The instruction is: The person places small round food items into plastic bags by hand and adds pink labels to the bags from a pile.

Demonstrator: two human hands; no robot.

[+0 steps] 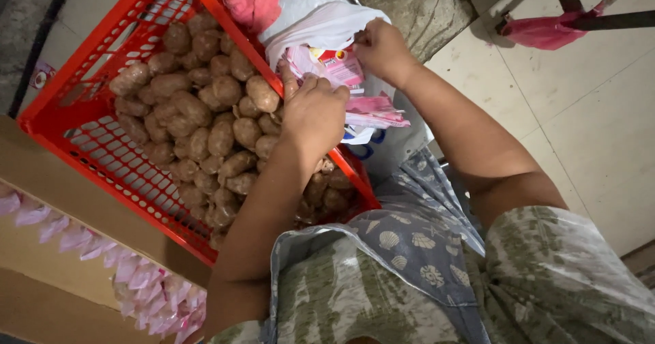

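Head view: both hands work at a white plastic bag [327,26] of pink packets [334,67] beside the red crate [82,98] of potatoes [205,125]; left hand [315,112] curled over the packets, right hand [382,47] pinching the bag's edge; pink-edged sachets [136,282] lie in a cardboard box [54,187] at lower left

Red crate [65,122] piled with potatoes [198,122]; only its upper-left mesh floor shows bare. Cardboard box [61,201] hems the crate's near side. White plastic bag [327,26] and pink packets [368,112] crowd the crate's right rim. Open tiled floor [593,112] to the right.
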